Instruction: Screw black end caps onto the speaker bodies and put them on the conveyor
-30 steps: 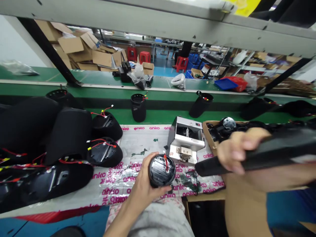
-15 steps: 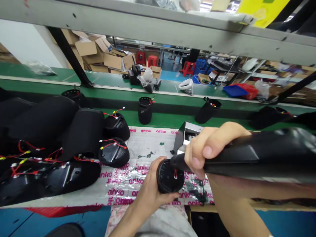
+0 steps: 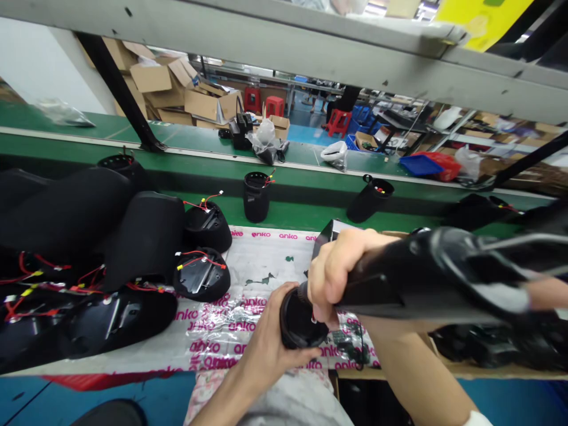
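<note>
My left hand (image 3: pixel 268 340) is wrapped round a round black housing (image 3: pixel 298 319) with a red wire inside, held just above the front of the bench. My right hand (image 3: pixel 337 272) grips a long black power tool (image 3: pixel 426 278) whose tip points down into the housing's open face. The tool's body stretches off to the right, with a cable looping from it. Both hands meet over a clear plastic sheet printed "anko" (image 3: pixel 248 307).
A heap of black shells with red and yellow wires (image 3: pixel 110 260) fills the left of the bench. Two black cylinders (image 3: pixel 256 195) (image 3: pixel 370 198) stand on the green conveyor (image 3: pixel 288 213). A metal box (image 3: pixel 331 234) sits behind my right hand. A grey shelf beam (image 3: pixel 284 44) runs overhead.
My right hand swung the black tool in from the right until its tip reached the housing in my left hand. The housing stayed held in roughly the same spot.
</note>
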`<state>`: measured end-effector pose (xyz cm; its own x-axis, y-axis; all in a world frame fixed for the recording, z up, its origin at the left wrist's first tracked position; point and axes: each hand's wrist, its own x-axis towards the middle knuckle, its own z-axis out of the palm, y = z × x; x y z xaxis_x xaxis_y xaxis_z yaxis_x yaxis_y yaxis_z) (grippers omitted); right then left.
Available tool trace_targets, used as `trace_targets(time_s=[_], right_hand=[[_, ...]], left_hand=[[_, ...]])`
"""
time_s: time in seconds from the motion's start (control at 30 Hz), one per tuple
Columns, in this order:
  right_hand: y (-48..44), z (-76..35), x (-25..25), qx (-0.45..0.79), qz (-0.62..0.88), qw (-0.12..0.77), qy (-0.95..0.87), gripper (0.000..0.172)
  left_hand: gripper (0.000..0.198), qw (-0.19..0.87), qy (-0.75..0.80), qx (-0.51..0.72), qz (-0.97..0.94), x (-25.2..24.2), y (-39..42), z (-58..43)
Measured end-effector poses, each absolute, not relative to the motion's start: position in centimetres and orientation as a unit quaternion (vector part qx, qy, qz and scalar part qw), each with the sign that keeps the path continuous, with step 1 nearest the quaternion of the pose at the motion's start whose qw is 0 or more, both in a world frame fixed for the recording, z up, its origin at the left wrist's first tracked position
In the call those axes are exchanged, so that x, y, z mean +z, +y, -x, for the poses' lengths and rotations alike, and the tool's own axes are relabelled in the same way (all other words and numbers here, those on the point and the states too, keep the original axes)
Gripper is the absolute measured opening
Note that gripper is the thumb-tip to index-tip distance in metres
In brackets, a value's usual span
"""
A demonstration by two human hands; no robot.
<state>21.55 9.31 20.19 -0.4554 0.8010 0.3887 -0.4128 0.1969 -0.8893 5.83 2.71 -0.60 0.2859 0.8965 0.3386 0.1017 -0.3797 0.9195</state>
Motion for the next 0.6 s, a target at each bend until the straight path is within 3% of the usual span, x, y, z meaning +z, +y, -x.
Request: trace_targets(time_s=[0.37, 0.6], right_hand=[[10.2, -20.0, 20.0, 0.647, 0.16, 0.502, -0.552, 0.087], [8.8, -21.7, 20.0, 0.644, 0.193, 0.55, -0.495, 0.078]], left_hand=[[0.101, 0.381, 0.386, 0.473, -0.694, -0.9, 2.6, -5.9], [0.1, 0.374, 0.388, 0.482, -0.691, -1.4, 2.5, -5.9]])
